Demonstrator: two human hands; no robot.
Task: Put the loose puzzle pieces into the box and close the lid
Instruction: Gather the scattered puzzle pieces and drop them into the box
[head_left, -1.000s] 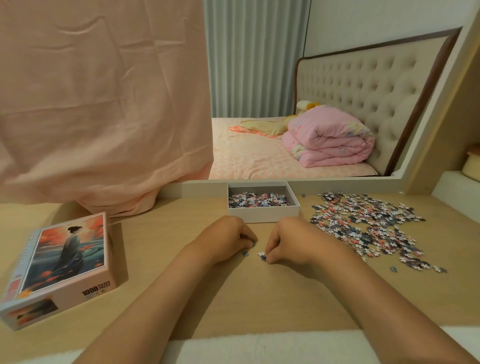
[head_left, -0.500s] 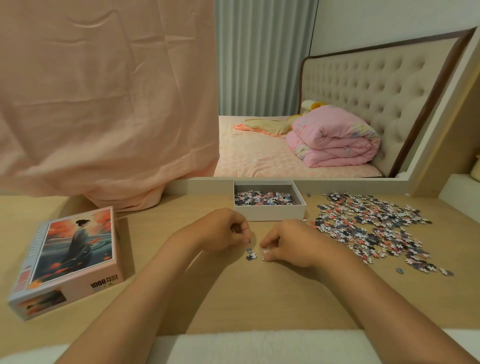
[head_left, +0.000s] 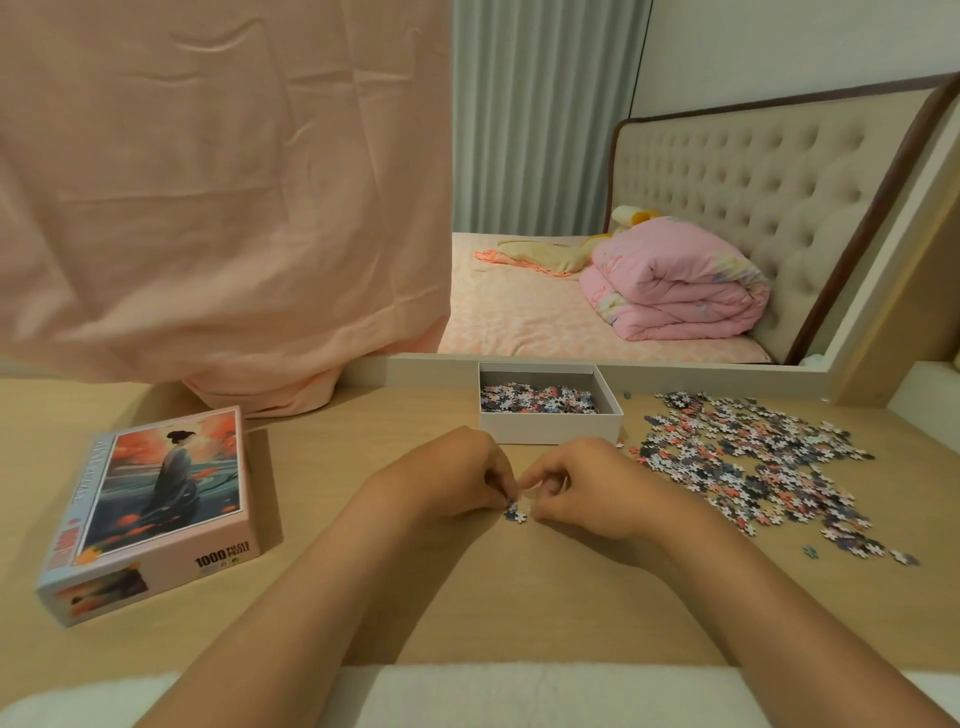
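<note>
the box (head_left: 550, 429) is partly filled, most loose puzzle pieces (head_left: 753, 457) lie beside it, the lid (head_left: 156, 504) sits apart, and the left hand (head_left: 457, 478) and right hand (head_left: 587, 488) pinch stray pieces (head_left: 516, 512) with curled fingers.

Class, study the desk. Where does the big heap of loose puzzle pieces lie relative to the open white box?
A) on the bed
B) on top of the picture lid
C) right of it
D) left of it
C: the heap of loose pieces spreads over the desk to the right of the open box, while the picture lid sits far to the left.
</note>
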